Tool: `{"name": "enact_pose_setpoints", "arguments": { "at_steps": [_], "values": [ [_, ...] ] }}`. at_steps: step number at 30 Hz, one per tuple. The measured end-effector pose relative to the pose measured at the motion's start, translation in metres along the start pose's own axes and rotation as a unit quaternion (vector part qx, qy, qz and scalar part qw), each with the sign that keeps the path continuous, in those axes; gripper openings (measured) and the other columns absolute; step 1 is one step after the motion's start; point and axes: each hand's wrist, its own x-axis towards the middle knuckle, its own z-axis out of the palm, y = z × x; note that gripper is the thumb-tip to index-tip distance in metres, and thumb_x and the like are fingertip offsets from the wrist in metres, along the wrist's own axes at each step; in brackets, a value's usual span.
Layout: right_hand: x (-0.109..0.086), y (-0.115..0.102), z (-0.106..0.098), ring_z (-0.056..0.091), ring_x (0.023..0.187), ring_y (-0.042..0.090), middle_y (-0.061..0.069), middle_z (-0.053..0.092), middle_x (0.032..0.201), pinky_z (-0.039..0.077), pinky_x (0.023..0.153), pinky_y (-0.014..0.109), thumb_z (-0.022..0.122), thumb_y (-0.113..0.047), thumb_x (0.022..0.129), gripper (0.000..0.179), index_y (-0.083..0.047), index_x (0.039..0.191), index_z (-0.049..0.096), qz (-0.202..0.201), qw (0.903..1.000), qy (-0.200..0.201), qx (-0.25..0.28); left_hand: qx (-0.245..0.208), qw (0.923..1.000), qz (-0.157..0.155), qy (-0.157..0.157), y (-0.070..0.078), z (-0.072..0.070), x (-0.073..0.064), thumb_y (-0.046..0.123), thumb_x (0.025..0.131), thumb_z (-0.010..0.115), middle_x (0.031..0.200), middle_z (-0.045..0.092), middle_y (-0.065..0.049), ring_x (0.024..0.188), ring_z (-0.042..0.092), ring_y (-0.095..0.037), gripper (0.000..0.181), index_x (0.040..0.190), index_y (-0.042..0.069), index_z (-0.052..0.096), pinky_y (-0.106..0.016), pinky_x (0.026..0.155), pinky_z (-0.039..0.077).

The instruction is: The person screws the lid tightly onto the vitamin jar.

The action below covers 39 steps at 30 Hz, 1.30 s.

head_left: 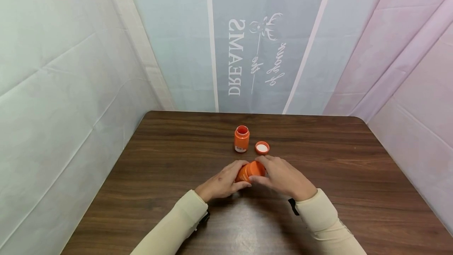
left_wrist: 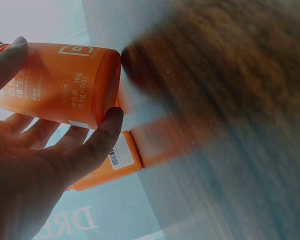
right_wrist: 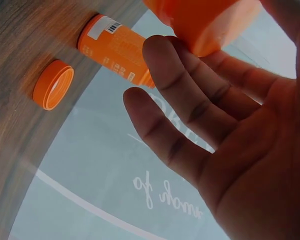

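Note:
My left hand (head_left: 223,180) grips an orange bottle (left_wrist: 55,82) by its body, tilted with its capped end to the right in the head view. White printing shows on its side. The fingers and thumb of my right hand (head_left: 284,177) pinch the orange cap (head_left: 257,168) on that bottle; in the right wrist view several fingertips lie against or close to the cap. Just beyond the hands, a second orange bottle (head_left: 242,141) stands upright with its mouth uncovered. Beside it a loose orange lid (head_left: 262,148) lies with its white inside facing up.
All of this is on a dark wood-grain table (head_left: 170,148). A printed cloth (head_left: 184,42) hangs behind the far edge, with pale cloth (head_left: 70,89) along the left side and more on the right.

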Motion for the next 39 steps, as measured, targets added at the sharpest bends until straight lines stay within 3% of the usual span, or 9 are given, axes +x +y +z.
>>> {"name": "enact_pose_setpoints", "arguments": {
  "at_steps": [4, 9, 13, 16, 20, 23, 26, 32, 39],
  "values": [
    [0.0012, 0.0016, 0.0023, 0.046, 0.056, 0.004, -0.010, 0.052, 0.069, 0.040, 0.053, 0.024, 0.068, -0.052, 0.092, 0.042, -0.011, 0.097, 0.061, 0.008, 0.9998, 0.008, 0.014, 0.001, 1.0000, 0.002, -0.002, -0.0002, 0.0004, 0.0000, 0.032, 0.096, 0.069, 0.127, 0.052, -0.001, 0.106, 0.053, -0.012, 0.054, 0.139, 0.013, 0.044, -0.030, 0.093, 0.047],
    [0.0014, 0.0015, 0.0043, 0.046, 0.054, 0.005, -0.007, 0.052, 0.066, 0.040, 0.052, 0.025, 0.066, -0.056, 0.091, 0.046, -0.011, 0.096, 0.060, 0.023, 0.9996, 0.008, 0.017, 0.002, 1.0000, 0.009, 0.000, -0.0016, 0.0013, -0.0001, 0.032, 0.096, 0.069, 0.126, 0.053, -0.001, 0.106, 0.053, -0.012, 0.054, 0.139, 0.013, 0.044, -0.030, 0.093, 0.047],
    [0.0002, 0.0015, 0.0050, 0.059, 0.070, 0.013, 0.006, 0.067, 0.103, 0.049, 0.063, 0.033, 0.068, -0.060, 0.087, 0.062, -0.009, 0.122, 0.061, 0.012, 0.9997, 0.018, -0.009, 0.004, 0.9999, 0.010, 0.002, -0.0022, 0.0009, -0.0006, 0.032, 0.097, 0.068, 0.123, 0.052, -0.001, 0.101, 0.053, -0.012, 0.053, 0.140, 0.013, 0.043, -0.028, 0.088, 0.047],
    [-0.0012, 0.0022, 0.0040, 0.066, 0.090, 0.025, 0.014, 0.057, 0.135, 0.053, 0.078, 0.046, 0.076, -0.056, 0.083, 0.077, -0.012, 0.142, 0.053, -0.015, 0.9993, 0.027, -0.022, 0.010, 0.9998, 0.015, 0.003, -0.0024, 0.0006, -0.0006, 0.031, 0.097, 0.067, 0.121, 0.052, -0.001, 0.098, 0.053, -0.012, 0.052, 0.139, 0.012, 0.043, -0.027, 0.084, 0.047],
    [-0.0023, 0.0031, 0.0022, 0.063, 0.111, 0.032, 0.015, 0.051, 0.142, 0.049, 0.089, 0.058, 0.085, -0.040, 0.080, 0.079, -0.012, 0.145, 0.051, -0.061, 0.9978, 0.023, -0.016, 0.016, 0.9996, 0.024, 0.005, -0.0029, 0.0009, -0.0005, 0.031, 0.097, 0.067, 0.119, 0.052, -0.002, 0.097, 0.053, -0.012, 0.052, 0.139, 0.011, 0.042, -0.026, 0.084, 0.048],
    [-0.0029, 0.0033, 0.0017, 0.060, 0.117, 0.031, 0.015, 0.051, 0.142, 0.048, 0.089, 0.061, 0.086, -0.029, 0.080, 0.074, -0.011, 0.143, 0.053, -0.082, 0.9964, 0.016, -0.014, 0.018, 0.9995, 0.025, 0.007, -0.0032, 0.0011, -0.0007, 0.032, 0.097, 0.067, 0.121, 0.052, -0.002, 0.098, 0.053, -0.012, 0.053, 0.139, 0.011, 0.042, -0.026, 0.084, 0.048],
    [-0.0031, 0.0031, 0.0018, 0.062, 0.112, 0.028, 0.013, 0.053, 0.138, 0.050, 0.087, 0.058, 0.086, -0.020, 0.080, 0.068, -0.011, 0.139, 0.055, -0.091, 0.9957, 0.011, -0.011, 0.015, 0.9996, 0.023, 0.008, -0.0031, 0.0013, -0.0010, 0.033, 0.097, 0.067, 0.122, 0.052, -0.002, 0.098, 0.053, -0.012, 0.055, 0.140, 0.012, 0.042, -0.026, 0.085, 0.048],
    [-0.0037, 0.0027, 0.0014, 0.063, 0.093, 0.018, 0.005, 0.057, 0.124, 0.054, 0.079, 0.039, 0.084, -0.010, 0.081, 0.058, -0.011, 0.133, 0.059, -0.090, 0.9959, 0.008, -0.003, 0.006, 0.9997, 0.022, 0.006, -0.0042, 0.0022, -0.0006, 0.035, 0.097, 0.066, 0.121, 0.052, -0.001, 0.098, 0.054, -0.011, 0.054, 0.139, 0.012, 0.042, -0.026, 0.084, 0.048],
    [-0.0041, 0.0020, 0.0015, 0.059, 0.083, 0.012, 0.001, 0.056, 0.113, 0.051, 0.071, 0.031, 0.084, -0.014, 0.082, 0.052, -0.013, 0.129, 0.060, -0.078, 0.9968, 0.010, 0.009, 0.001, 0.9997, 0.025, 0.007, -0.0038, 0.0022, 0.0000, 0.035, 0.097, 0.066, 0.120, 0.053, -0.001, 0.098, 0.053, -0.011, 0.053, 0.139, 0.012, 0.043, -0.025, 0.083, 0.048]
  ]
}}
